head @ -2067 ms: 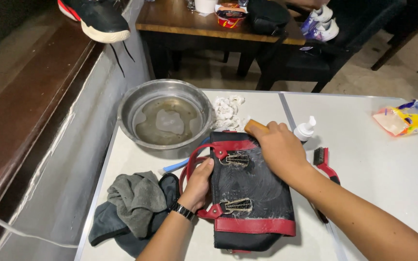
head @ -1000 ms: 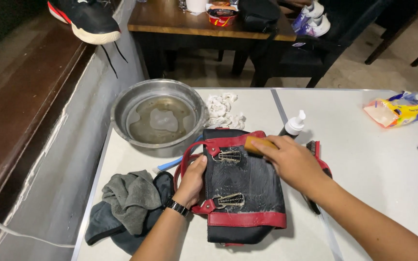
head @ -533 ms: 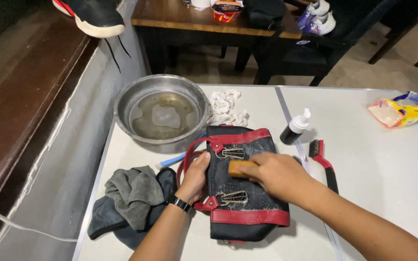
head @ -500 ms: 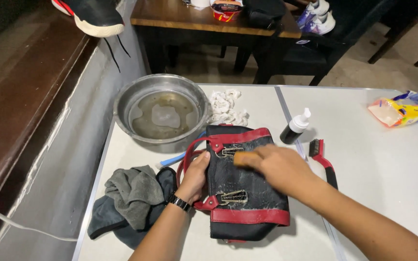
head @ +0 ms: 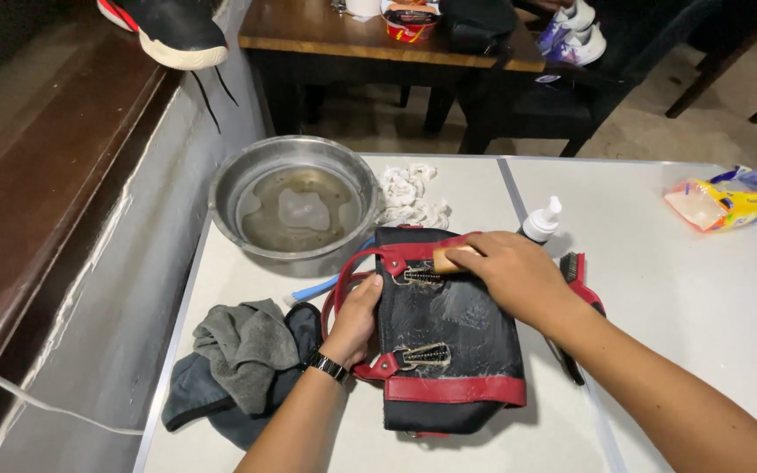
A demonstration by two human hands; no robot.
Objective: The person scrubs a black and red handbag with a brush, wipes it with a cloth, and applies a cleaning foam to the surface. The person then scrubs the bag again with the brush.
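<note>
A black handbag (head: 462, 337) with red trim and red handles lies flat on the white table (head: 676, 289); its face shows wet, soapy streaks. My left hand (head: 354, 322) presses on the bag's left edge by the red handle, a dark watch on its wrist. My right hand (head: 510, 273) is closed on a wooden-backed brush (head: 442, 259) and holds it against the upper part of the bag, near the top zip pull.
A metal basin (head: 295, 206) with murky water stands behind the bag. Grey cloths (head: 243, 359) lie to the left, a white crumpled rag (head: 409, 197) and small white bottle (head: 542, 219) behind, a red-handled brush (head: 576, 276) to the right. A yellow packet (head: 720, 200) sits far right.
My right hand has moved the brush down over the bag's face and back up to its top edge. My left hand stays on the bag's left side.
</note>
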